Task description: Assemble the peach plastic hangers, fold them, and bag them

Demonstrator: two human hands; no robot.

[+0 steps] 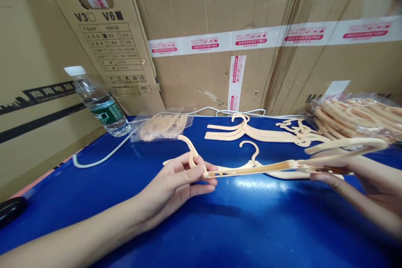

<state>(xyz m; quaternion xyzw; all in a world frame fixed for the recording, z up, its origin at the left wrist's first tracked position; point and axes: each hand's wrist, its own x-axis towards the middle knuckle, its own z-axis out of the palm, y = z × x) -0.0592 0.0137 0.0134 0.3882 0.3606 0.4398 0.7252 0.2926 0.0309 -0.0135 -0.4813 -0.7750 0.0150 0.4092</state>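
My left hand (180, 182) pinches the hook end of a cream plastic hanger part (251, 169) that stretches across the blue table (226, 226). My right hand (361, 176) grips the other end of that hanger together with its curved arm (345, 144). Another cream hanger (253, 153) lies flat on the table just behind the held one. A small stack of finished hangers (248, 132) rests further back in the middle.
A clear bag of hanger parts (163, 124) lies at the back left, a larger bag (354, 117) at the back right. A water bottle (100, 102) leans at the left beside a white cable (100, 157). Cardboard boxes (220, 37) wall in the back.
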